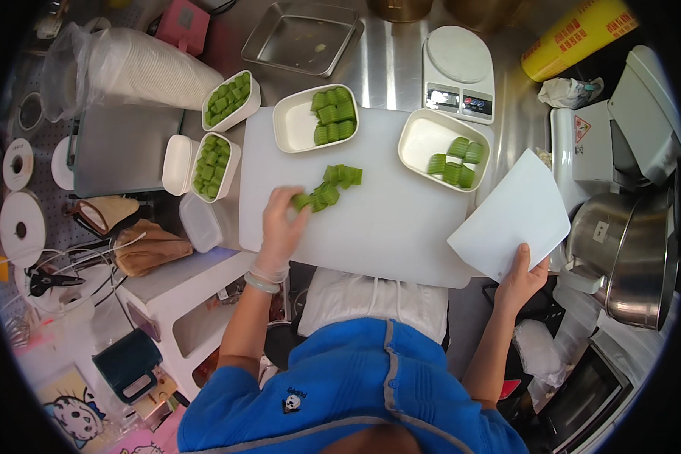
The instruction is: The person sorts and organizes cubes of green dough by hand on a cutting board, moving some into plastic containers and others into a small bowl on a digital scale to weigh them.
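Observation:
My left hand (pixel 281 227), in a clear glove, pinches a green ridged piece (pixel 300 202) at the near end of a short row of cut green pieces (pixel 330 187). The row lies on a white cutting board (pixel 363 227). My right hand (pixel 523 284) grips a white, flat scraper-like sheet (pixel 513 213) by its lower edge, tilted over the board's right side. Behind the row, a white oblong tray (pixel 292 122) is partly filled with green pieces along its right side. Another white tray (pixel 423 133), at the board's right, holds several pieces.
Two filled white trays (pixel 232 181) (pixel 252 105) stand left of the board. A digital scale (pixel 459 74) and a metal pan (pixel 301 42) are behind. Stacked white containers (pixel 153 68) lie at the back left. A steel pot (pixel 613 249) sits at right.

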